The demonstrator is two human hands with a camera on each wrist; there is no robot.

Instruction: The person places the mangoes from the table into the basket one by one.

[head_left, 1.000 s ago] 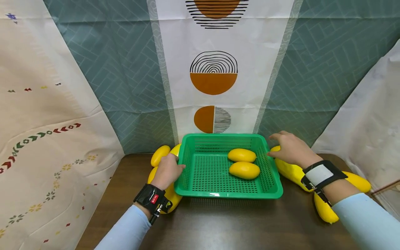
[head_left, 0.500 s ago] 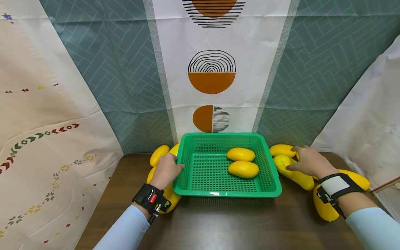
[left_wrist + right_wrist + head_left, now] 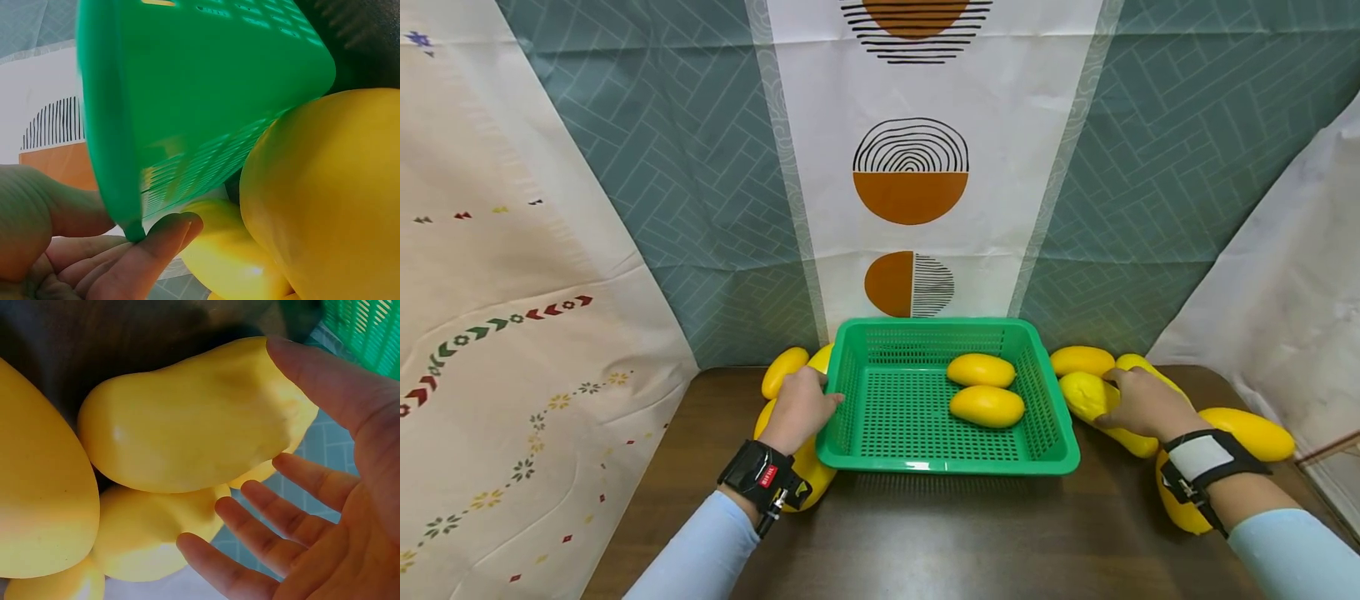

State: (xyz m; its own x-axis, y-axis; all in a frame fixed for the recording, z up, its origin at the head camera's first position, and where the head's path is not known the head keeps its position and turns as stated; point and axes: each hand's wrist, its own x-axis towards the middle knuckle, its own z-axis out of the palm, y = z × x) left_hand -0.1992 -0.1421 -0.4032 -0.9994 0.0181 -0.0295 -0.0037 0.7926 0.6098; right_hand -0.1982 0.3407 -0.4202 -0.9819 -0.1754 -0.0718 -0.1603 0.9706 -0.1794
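Note:
My left hand grips the left rim of a green plastic basket. In the left wrist view the thumb and fingers pinch the basket's edge. Two oval, mango-like yellow fruits lie inside the basket, on its right side. My right hand reaches over a long yellow fruit, narrower at its middle, right of the basket. The right wrist view has the thumb at one edge of that long fruit; the fingers, spread and nearly straight, are at its other side.
Left of the basket, several yellow fruits sit partly behind my left hand. More yellow fruits lie around my right hand, including a large one and another at the back. Cloth hangings enclose the brown table.
My right hand has moved right, away from the basket's right rim, and now hovers at the long yellow fruit. My left hand keeps its grip on the rim.

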